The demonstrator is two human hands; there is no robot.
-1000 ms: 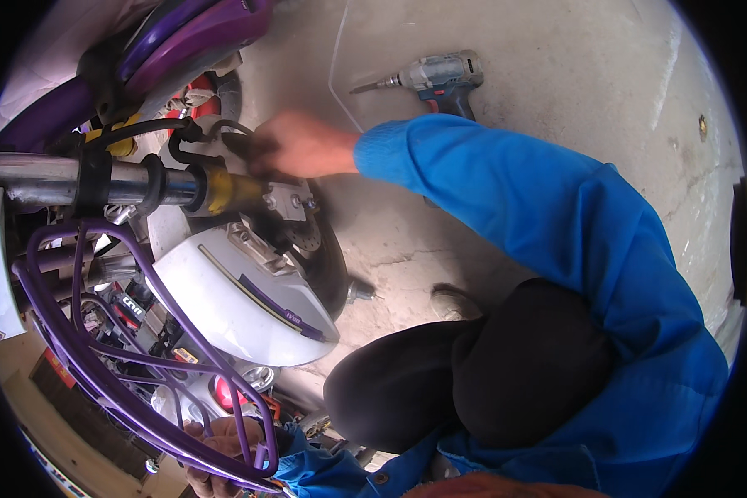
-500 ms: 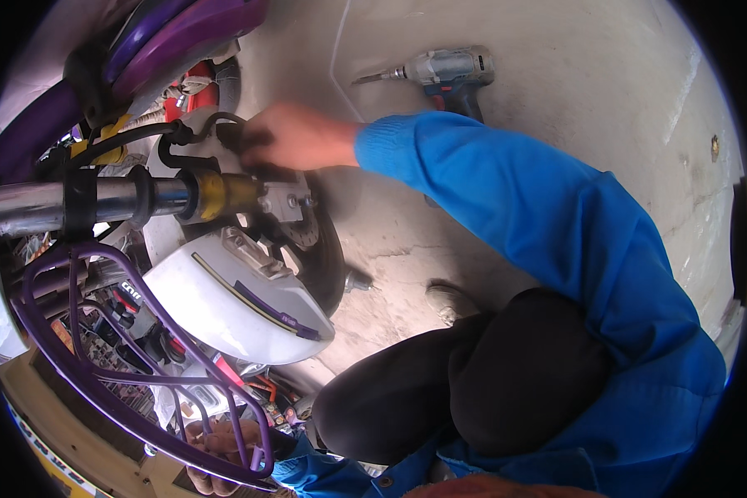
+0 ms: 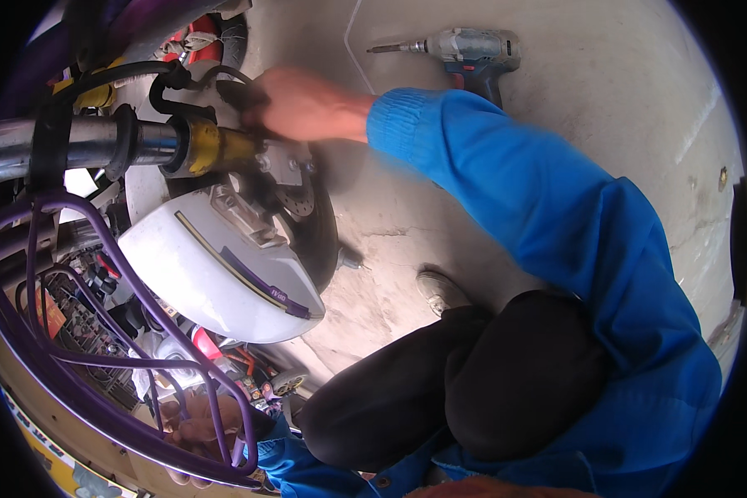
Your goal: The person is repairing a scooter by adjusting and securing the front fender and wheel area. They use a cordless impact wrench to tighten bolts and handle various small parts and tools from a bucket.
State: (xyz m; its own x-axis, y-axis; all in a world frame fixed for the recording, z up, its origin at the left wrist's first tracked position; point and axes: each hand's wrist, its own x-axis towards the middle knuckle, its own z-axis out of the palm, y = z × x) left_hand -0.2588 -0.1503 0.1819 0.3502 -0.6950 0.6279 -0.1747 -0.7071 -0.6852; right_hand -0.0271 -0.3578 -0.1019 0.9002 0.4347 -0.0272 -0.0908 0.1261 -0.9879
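Observation:
My right hand (image 3: 300,103) is closed and slightly blurred at the end of a two-wheeler's front fork (image 3: 216,148), beside a black hose (image 3: 170,75). Its fingertips meet a dark part there, which I cannot make out. Just below the hand are a metal bracket (image 3: 280,163) and a brake disc (image 3: 297,199) on the wheel. A white mudguard (image 3: 216,266) with a purple and yellow stripe covers part of the tyre. At the lower left, my left hand (image 3: 197,419) has its fingers wrapped around the purple tubular rack (image 3: 133,363), partly hidden by its bars.
A cordless drill (image 3: 477,58) with a long bit lies on the concrete floor (image 3: 606,108) beyond my right forearm. A red round object (image 3: 195,37) stands behind the fork. Assorted tools and parts (image 3: 241,365) lie beyond the rack. My shoe (image 3: 440,290) rests near the wheel.
The vehicle sits higher and farther left in the picture, while the drill appears farther right and higher. My right hand stays by the fork end, and my left hand keeps hold of the rack.

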